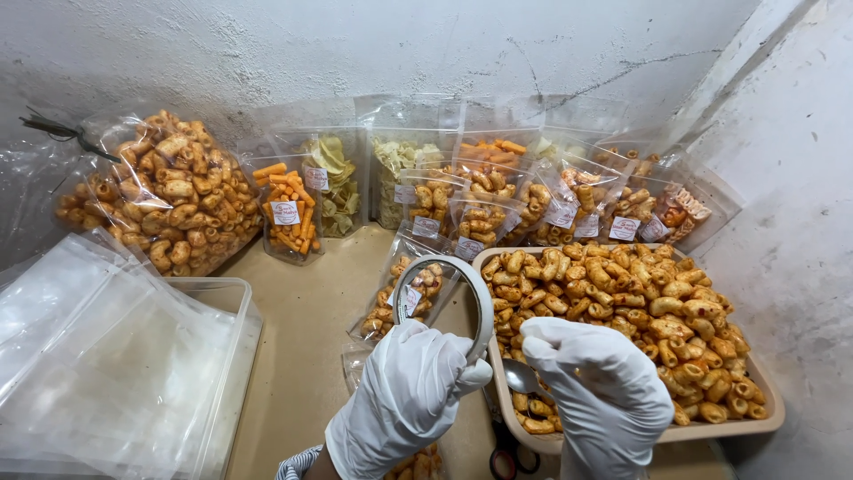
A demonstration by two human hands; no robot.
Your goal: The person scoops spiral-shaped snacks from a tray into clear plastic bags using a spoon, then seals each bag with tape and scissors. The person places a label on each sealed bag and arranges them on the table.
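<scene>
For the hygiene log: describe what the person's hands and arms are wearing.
Both hands wear thin, white, wrinkled disposable gloves: the left hand and the right hand. A blue-and-white striped sleeve cuff shows at the left wrist. No sleeve is visible on the right.

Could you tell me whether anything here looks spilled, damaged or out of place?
Nothing looks spilled. The one oddity: scissors lie on the floor half under the snack tray, beneath the gloved right hand.
</scene>
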